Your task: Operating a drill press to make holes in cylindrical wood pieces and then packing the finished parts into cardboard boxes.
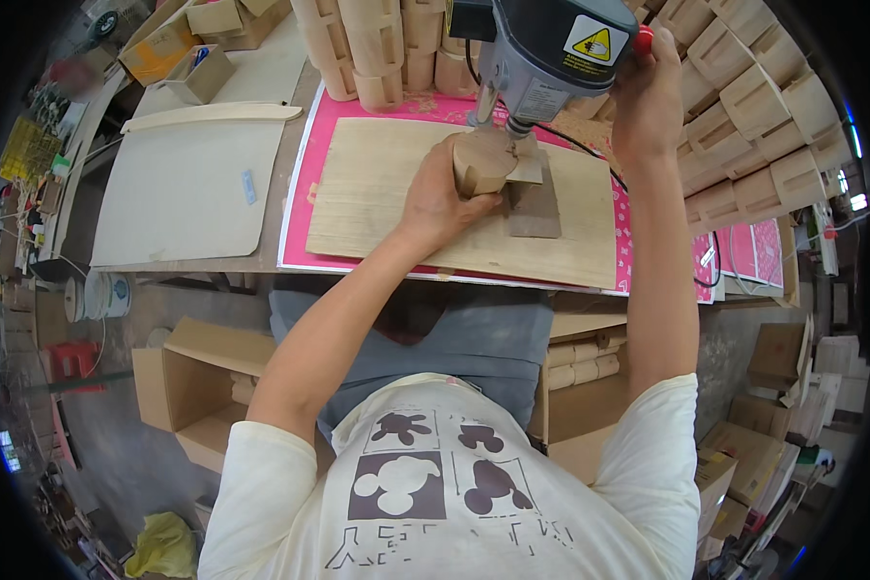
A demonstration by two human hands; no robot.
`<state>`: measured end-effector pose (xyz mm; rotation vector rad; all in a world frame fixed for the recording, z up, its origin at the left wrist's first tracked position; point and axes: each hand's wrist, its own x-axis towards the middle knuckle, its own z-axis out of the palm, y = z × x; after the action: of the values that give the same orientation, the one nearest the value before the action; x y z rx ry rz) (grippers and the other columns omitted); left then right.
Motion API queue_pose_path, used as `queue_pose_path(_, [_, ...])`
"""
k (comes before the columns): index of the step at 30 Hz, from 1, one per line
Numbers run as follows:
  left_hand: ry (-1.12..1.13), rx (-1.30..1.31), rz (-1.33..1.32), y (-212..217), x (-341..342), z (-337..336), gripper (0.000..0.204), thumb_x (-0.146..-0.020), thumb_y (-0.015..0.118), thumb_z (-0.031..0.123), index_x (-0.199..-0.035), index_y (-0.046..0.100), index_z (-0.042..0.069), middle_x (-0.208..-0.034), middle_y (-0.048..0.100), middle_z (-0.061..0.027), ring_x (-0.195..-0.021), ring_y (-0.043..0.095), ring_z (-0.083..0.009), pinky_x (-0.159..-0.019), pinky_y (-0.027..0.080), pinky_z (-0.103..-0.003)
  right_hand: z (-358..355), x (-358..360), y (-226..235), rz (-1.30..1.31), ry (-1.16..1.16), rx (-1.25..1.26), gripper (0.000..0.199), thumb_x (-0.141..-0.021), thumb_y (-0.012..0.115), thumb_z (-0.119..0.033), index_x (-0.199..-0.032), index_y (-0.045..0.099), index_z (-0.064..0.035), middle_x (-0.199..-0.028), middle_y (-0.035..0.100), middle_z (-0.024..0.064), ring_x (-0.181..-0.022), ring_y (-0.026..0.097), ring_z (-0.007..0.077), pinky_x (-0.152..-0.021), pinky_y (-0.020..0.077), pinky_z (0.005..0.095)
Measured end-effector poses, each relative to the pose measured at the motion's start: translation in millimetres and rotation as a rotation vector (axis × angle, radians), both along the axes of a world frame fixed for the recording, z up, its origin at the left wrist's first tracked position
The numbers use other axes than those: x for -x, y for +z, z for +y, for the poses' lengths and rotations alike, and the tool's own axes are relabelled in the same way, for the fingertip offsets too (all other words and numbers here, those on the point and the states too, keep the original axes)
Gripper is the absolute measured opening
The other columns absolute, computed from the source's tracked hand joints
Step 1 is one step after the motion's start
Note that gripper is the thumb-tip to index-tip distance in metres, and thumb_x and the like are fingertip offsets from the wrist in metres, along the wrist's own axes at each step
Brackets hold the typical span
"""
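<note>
My left hand (433, 205) is closed round a pale wooden cylinder (483, 157) with a cut-out side. It presses the piece down on the work surface, below the head of a grey and black drill press (541, 68). The chuck (519, 127) is right by the piece's far edge; whether a bit touches the wood is hidden. A small block (525, 164) and a thin brown board (535, 211) sit against the piece's right side. Beneath lies a wide plywood board (372, 188). Up at the right, my right hand (650, 101) grips the red-knobbed feed handle (644, 40).
Stacked wooden cylinders (372, 48) stand behind the board, and more notched pieces (744, 106) are piled at the right. A black cable (590, 148) runs past the drill press. Open cardboard boxes (188, 377) flank my legs. A grey sheet (193, 193) covers the left table.
</note>
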<state>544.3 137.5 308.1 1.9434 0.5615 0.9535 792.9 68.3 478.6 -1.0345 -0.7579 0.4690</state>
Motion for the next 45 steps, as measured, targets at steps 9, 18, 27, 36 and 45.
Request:
queue_pose_path(9, [0.007, -0.015, 0.022, -2.5, -0.6, -0.2, 0.089, -0.079, 0.102, 0.017, -0.154, 0.056, 0.003, -0.142, 0.069, -0.025, -0.133, 0.066, -0.0465, -0.115, 0.053, -0.052, -45.6, 36.0, -42.2, -0.067, -0.088, -0.185, 0.042, -0.112, 0.057, -0.042, -0.119, 0.074, -0.0041, -0.123, 0.08, 0.0124, -0.118, 0.072, 0.0234, -0.103, 0.0494, 0.0421])
queue_pose_path(18, [0.03, -0.057, 0.028, -6.8, -1.1, 0.8, 0.088, -0.08, 0.101, 0.019, -0.154, 0.055, 0.002, -0.142, 0.068, -0.0251, -0.133, 0.065, -0.0469, -0.114, 0.054, -0.052, -57.5, 47.9, -71.8, -0.293, -0.13, -0.181, 0.063, -0.111, 0.049, -0.047, -0.137, 0.074, 0.0045, -0.15, 0.073, 0.0239, -0.143, 0.063, 0.0316, -0.113, 0.0488, 0.0421])
queue_pose_path(27, [-0.013, 0.026, -0.019, -9.2, -2.6, 1.3, 0.087, -0.08, 0.102, 0.019, -0.154, 0.057, 0.004, -0.144, 0.068, -0.0243, -0.134, 0.066, -0.0452, -0.116, 0.054, -0.05, 6.9, -5.1, -6.7, -0.205, -0.062, 0.038, 0.046, -0.117, 0.062, -0.041, -0.136, 0.077, -0.0031, -0.129, 0.081, 0.0044, -0.126, 0.069, 0.0166, -0.105, 0.0494, 0.0397])
queue_pose_path(36, [0.006, 0.018, 0.101, -2.5, 2.4, -1.0, 0.095, -0.084, 0.101, 0.015, -0.163, 0.049, 0.002, -0.15, 0.066, -0.0176, -0.141, 0.065, -0.0317, -0.121, 0.052, -0.044, 4.9, -11.1, -14.2, -0.064, -0.053, 0.174, 0.046, -0.118, 0.061, -0.041, -0.135, 0.078, -0.002, -0.124, 0.08, 0.0065, -0.111, 0.07, 0.0162, -0.1, 0.0525, 0.0364])
queue_pose_path(45, [0.293, 0.01, 0.242, 6.0, 47.9, -14.0, 0.108, -0.084, 0.103, 0.021, -0.17, 0.042, -0.001, -0.147, 0.065, -0.018, -0.136, 0.066, -0.0323, -0.114, 0.055, -0.043, -81.0, 2.0, -151.9, -0.08, -0.151, 0.513, 0.041, -0.119, 0.063, -0.037, -0.131, 0.077, -0.0004, -0.12, 0.08, 0.006, -0.103, 0.072, 0.0151, -0.09, 0.0571, 0.0333])
